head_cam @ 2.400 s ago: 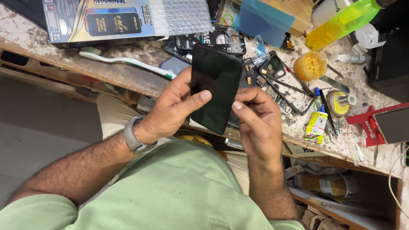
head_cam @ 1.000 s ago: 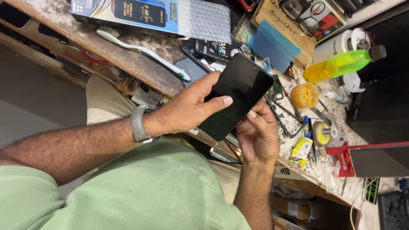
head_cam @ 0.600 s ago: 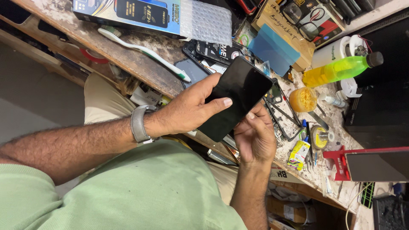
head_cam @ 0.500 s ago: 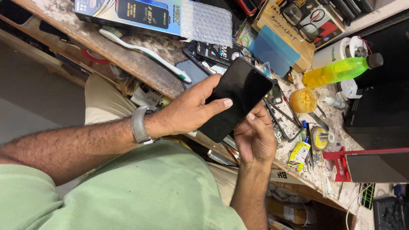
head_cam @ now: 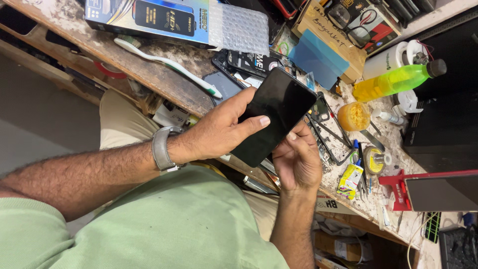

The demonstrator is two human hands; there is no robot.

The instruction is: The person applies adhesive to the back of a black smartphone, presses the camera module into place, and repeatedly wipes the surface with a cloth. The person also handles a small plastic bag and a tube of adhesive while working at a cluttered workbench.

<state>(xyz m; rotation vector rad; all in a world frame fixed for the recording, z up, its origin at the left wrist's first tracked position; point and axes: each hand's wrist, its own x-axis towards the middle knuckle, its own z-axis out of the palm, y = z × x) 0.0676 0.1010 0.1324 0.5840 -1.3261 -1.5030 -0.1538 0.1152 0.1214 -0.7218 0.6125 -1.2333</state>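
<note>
Since earlier frame: phone (head_cam: 276, 115) tilted further, top end swung toward upper right; hands nearly unmoved. Left hand (head_cam: 219, 132) grips phone's left long edge, thumb over dark screen, fingers (head_cam: 239, 97) curled behind. Phone's long axis runs lower left to upper right, held above surface (head_cam: 164, 82) edge. Right hand (head_cam: 298, 162) cups lower right edge from beneath, fingertips touching glass rim, loosely closed. Right of phone: orange tub (head_cam: 354, 115), yellow-green bottle (head_cam: 393, 82). Open room only toward lap.
</note>
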